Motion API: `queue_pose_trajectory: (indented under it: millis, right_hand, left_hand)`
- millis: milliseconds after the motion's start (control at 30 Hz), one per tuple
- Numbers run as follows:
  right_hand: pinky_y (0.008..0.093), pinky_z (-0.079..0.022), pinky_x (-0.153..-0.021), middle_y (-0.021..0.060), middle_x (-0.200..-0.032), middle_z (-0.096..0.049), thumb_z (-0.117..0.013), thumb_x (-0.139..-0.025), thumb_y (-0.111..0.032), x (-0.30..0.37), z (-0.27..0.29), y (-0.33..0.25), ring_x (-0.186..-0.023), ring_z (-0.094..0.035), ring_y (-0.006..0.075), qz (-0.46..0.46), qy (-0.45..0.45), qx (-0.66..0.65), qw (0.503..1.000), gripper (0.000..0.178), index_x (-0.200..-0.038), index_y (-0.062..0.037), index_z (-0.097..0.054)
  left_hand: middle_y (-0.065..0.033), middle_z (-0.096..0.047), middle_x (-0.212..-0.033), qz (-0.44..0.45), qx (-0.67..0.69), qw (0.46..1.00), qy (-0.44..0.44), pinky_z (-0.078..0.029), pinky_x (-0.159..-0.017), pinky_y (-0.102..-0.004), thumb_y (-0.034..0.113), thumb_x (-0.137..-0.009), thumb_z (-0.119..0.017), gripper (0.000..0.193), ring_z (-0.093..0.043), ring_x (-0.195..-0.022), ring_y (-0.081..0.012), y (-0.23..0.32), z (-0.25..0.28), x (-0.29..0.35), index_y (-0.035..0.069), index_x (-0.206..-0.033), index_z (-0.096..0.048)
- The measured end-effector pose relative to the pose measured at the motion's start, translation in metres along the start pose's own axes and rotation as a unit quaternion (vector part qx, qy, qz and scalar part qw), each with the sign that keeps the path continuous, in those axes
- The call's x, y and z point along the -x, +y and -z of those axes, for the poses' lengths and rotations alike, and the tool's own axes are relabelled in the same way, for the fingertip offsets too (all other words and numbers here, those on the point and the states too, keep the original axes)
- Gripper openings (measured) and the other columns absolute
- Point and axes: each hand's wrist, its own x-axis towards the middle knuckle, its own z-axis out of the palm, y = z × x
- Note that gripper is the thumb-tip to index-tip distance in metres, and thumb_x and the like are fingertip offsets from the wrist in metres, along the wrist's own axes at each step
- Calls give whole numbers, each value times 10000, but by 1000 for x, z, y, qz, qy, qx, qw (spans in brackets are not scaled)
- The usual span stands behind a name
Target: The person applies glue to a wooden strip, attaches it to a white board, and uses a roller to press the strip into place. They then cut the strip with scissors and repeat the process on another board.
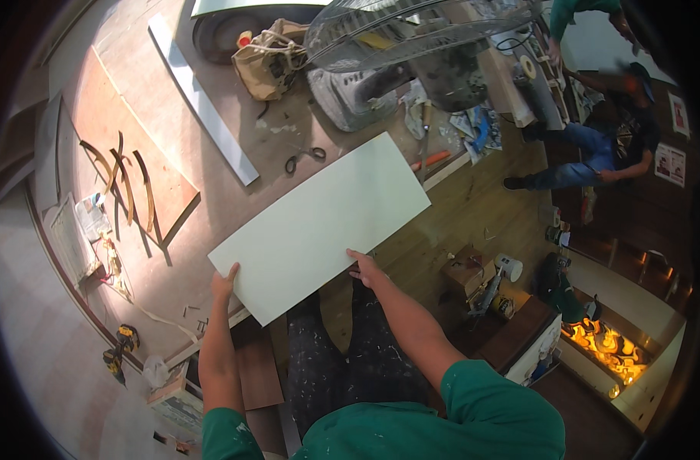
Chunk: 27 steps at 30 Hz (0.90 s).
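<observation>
A long white rectangular panel [327, 222] lies slantwise before me, its near edge toward my body and its far end over the table's edge at the right. My left hand [225, 280] grips its left end, thumb on top and the other fingers hidden beneath. Along the near edge, my right hand [362, 268] holds the panel with fingers at the rim. Just beyond the panel lies a pair of dark-handled scissors [305, 158]. An orange-handled tool [431, 160] rests by its right end.
A large grey fan [388, 77] and a tan bag [267, 61] stand at the back of the worktable [235, 115]. A white strip [200, 96] and curved brown strips [124, 180] lie leftward. A yellow-black drill [121, 349] sits lower left. A person in jeans [595, 157] is at right.
</observation>
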Motion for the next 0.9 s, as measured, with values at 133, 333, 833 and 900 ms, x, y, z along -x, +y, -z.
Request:
queue_pose_trajectory:
  millis: [133,333,833,900]
  right_hand:
    - [447,-423,-1037,104,-1257,-580,-764,-864,-468,-33,-1,12,-1148,-555,289,-8,3,16,1000,616,-1354,-160,-556]
    - [453,-416,-1046,145,-1332,-532,-759,-867,-485,-21,-10,0,-1189,-536,308,-12,-19,39,999,725,-1428,-127,-472]
    - [347,-522,-810,72,-1100,-686,-711,-940,-435,21,78,-35,-976,-643,176,75,23,204,976,494,-1249,-72,-583]
    - [320,-519,-767,52,-1052,-693,-705,-952,-409,23,114,-45,-917,-642,147,105,36,223,969,447,-1220,-66,-604]
  left_hand:
    - [-202,-715,-1205,-21,-57,998,-10,-495,-994,-464,740,-809,-676,832,-660,-1164,-390,-4,2,-19,41,-1261,-682]
    - [-222,-681,-1264,61,-170,983,-41,-458,-1041,-520,856,-736,-639,988,-608,-1237,-402,1,3,-35,36,-1287,-659]
    - [-222,-669,-993,15,2,987,161,-486,-855,-446,627,-925,-632,656,-639,-957,-363,-17,-29,53,-27,-981,-637]
    - [-218,-657,-971,5,76,988,136,-486,-856,-434,537,-972,-627,575,-631,-925,-349,-50,-54,103,-37,-992,-638]
